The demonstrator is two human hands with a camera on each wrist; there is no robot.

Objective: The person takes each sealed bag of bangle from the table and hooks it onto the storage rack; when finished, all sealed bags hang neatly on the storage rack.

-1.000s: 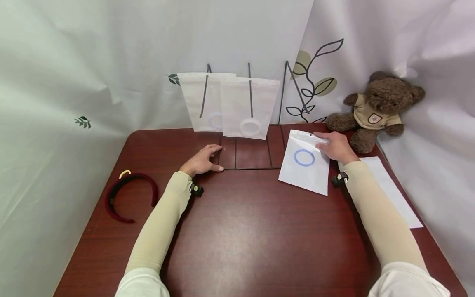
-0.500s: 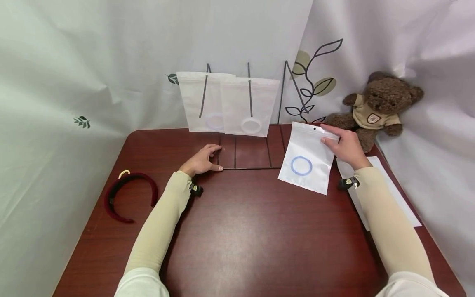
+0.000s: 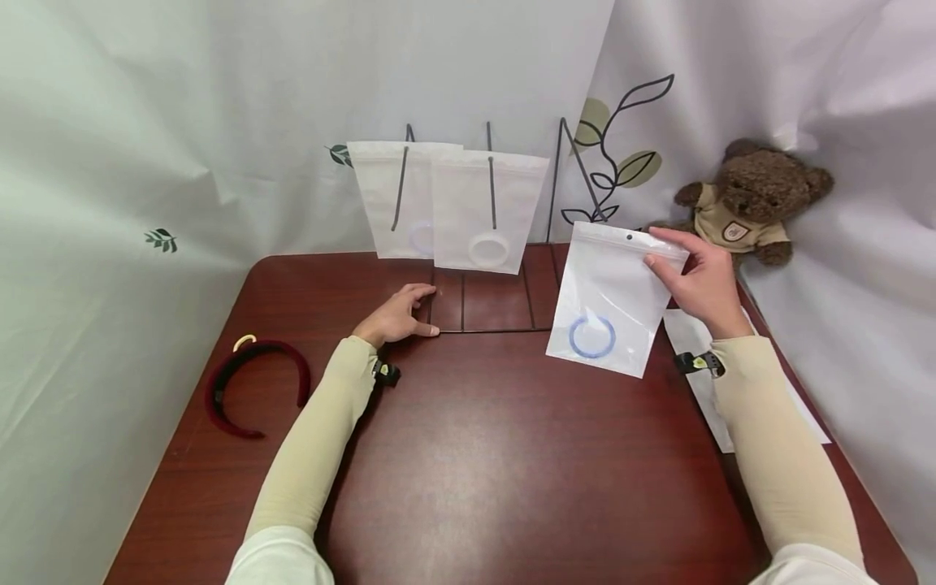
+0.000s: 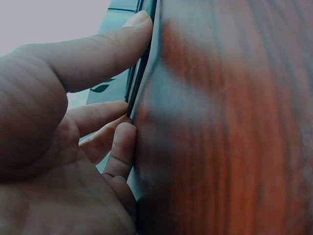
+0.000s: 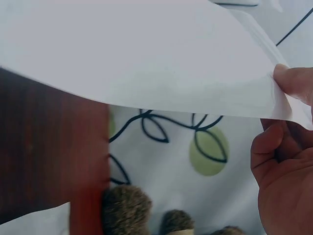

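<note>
My right hand pinches the top right corner of a white zip bag between thumb and fingers. A blue ring shows through low in the bag, and a small hole sits in its top strip. In the right wrist view, the thumb presses on the bag's edge. My left hand rests at the front left corner of a black wire rack, thumb straight against its wire. Two similar bags, a left one and a right one, hang overlapping on the rack's prongs.
A dark red headband lies at the left, with a gold ring beside it. A brown teddy bear sits at the back right. Another white sheet or bag lies partly under my right forearm. One rack prong on the right carries no bag.
My right hand has lifted the bag's top edge up and moved slightly right, so the bag stands more upright. The blue ring slid down inside it. My left hand stays in place.
</note>
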